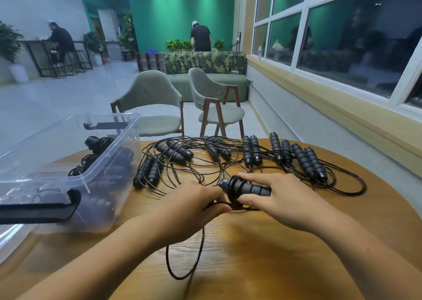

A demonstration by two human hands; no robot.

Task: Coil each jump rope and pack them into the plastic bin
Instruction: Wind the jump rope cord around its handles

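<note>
While the round wooden worktop (251, 254) runs out of frame at its near edge, the clear plastic bin (107, 146) on its left side is cut off too, and the coiled ropes (98, 144) inside blur behind its wall. Loose jump ropes (249, 150) lie tangled across the far side, too overlapped to count. The right grip (285, 199) clasps a pair of handles (249, 189), cord wound round one end. The left grip (194, 208) pinches the trailing cord (198, 254), its fingertips hidden.
</note>
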